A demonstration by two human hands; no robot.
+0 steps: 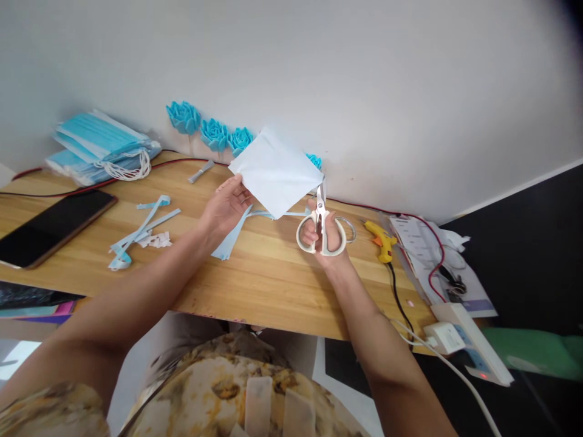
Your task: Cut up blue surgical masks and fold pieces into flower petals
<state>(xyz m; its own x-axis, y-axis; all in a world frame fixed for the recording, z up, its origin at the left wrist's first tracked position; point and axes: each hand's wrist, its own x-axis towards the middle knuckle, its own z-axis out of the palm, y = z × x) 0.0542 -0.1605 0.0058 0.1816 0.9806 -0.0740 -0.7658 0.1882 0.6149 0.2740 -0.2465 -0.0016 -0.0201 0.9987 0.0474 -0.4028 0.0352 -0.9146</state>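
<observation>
A pale, diamond-turned square sheet [276, 173] of thin mask-like fabric is held up over the table. My left hand [228, 205] pinches its left corner between thumb and fingers. In my right hand [334, 233] is a pair of scissors [320, 206] with white handles, blades pointing away from me. The blade tips are at the sheet's right corner; whether they touch it I cannot tell. Blue-and-white cut strips [233, 235] lie on the table below the sheet. Blue folded flowers [214, 135] stand along the wall, one partly hidden behind the sheet.
On the left are a stack of blue face masks [102, 142], a black phone [50, 227], curled strips [146, 230] and small scraps [157, 240]. A yellow glue gun [382, 240], papers [414, 243] and a power strip [473, 346] with cables are at the right of the wooden table [273, 285].
</observation>
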